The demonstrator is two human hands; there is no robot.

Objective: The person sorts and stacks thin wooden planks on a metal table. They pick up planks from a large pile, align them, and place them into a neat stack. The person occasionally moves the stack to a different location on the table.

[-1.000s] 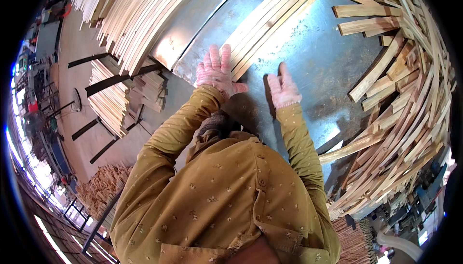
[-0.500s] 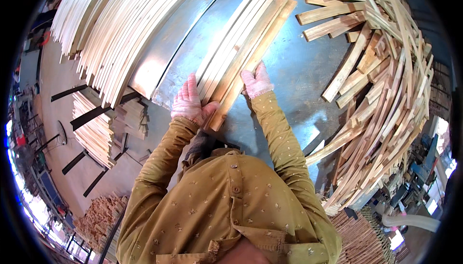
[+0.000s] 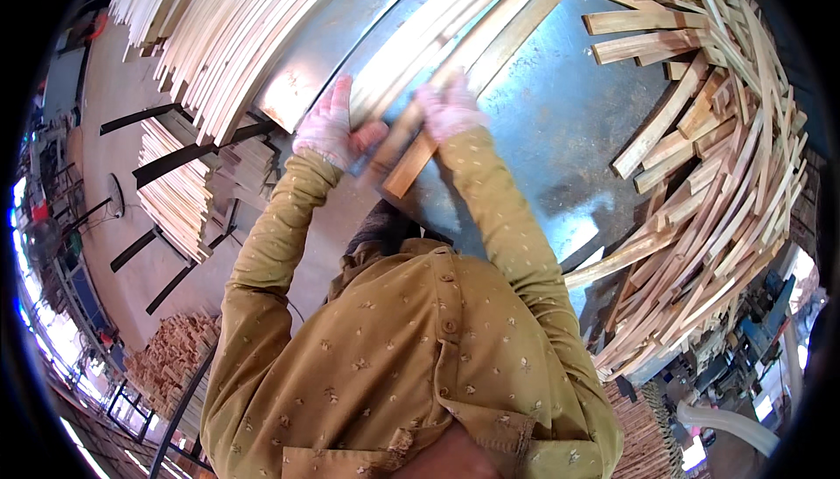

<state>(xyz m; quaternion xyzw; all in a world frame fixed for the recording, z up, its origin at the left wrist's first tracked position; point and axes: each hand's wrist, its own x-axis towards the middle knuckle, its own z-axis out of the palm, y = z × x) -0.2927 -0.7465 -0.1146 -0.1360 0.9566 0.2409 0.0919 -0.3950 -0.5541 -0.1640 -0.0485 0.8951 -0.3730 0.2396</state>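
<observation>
Several pale wooden slats (image 3: 437, 24) lie side by side on the metal table, slanting away from me. My left hand (image 3: 325, 133), in a pinkish glove, is at their near left end, fingers stretched up and thumb spread apart. A browner wooden slat (image 3: 503, 8), blurred by motion, lies to the right of the pale ones. Over its middle is my right hand (image 3: 449, 107), similarly gloved and smeared, with the thumb on one side and fingers on the other. A separate brown slat (image 3: 523, 26) rests farther right, its near end sticking out below my right hand.
Long rows of pale slats (image 3: 262, 33) are stacked at the far left, on dark metal bars (image 3: 175, 164). A big loose heap of brown wood strips (image 3: 700, 225) covers the right side. The metal table (image 3: 534, 120) has a dark seam running across it.
The slats, which lay close together, now show a gap between the two brown ones. My right hand has moved left onto the nearer of these. My left hand's grasp at the near end has loosened.
</observation>
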